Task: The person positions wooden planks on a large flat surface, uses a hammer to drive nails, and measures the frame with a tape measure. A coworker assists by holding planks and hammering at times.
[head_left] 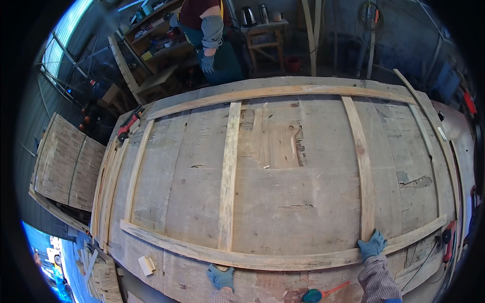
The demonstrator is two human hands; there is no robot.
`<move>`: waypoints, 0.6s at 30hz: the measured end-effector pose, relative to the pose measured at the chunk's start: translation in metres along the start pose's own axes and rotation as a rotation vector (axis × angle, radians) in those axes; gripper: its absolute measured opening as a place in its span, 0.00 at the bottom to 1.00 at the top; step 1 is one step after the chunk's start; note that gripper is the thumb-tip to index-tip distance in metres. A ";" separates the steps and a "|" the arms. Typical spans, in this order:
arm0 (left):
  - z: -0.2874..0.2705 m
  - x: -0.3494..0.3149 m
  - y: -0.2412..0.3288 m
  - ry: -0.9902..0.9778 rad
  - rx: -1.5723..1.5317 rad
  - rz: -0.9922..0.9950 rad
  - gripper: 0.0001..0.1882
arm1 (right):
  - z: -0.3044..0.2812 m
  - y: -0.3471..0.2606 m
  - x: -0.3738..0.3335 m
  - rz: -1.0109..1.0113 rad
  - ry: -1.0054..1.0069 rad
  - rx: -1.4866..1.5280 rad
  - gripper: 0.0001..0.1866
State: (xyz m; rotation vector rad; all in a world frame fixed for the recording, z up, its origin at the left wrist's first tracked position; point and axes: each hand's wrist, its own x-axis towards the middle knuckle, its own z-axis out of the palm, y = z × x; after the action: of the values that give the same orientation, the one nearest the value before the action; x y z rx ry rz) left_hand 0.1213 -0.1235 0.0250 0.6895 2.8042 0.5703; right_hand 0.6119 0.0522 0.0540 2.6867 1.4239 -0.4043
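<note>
A ladder-like wooden frame [298, 261] of pale strips lies flat across a big worktable [197, 202], with two inner crosspieces. My left hand [221, 277], in a blue-grey work glove, has its fingers curled against the outer edge of the near rail, close to the left crosspiece [230, 171]. Farther right, my gloved right hand [372, 246] grips the spot where the right crosspiece [360, 166] meets the near rail. Between my hands and nearer to me rests a green round tool with an orange handle [312, 296].
A wood offcut [147, 265] lies at the near left. Red-and-black power tools sit at the far-left corner [130, 124] and right edge [448, 241]. Loose strips [108, 192] line the left side, beside stacked boards [68, 161]. Across the table stands another person [211, 38].
</note>
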 end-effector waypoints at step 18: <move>-0.004 -0.013 0.028 -0.142 -0.655 0.069 0.49 | -0.029 -0.004 -0.004 0.020 -0.010 0.066 0.39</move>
State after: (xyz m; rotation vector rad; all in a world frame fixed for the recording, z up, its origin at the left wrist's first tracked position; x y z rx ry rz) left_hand 0.1432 -0.1083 0.0418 0.6439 2.2530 1.3055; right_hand 0.6124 0.0569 0.0833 2.7441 1.4050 -0.4707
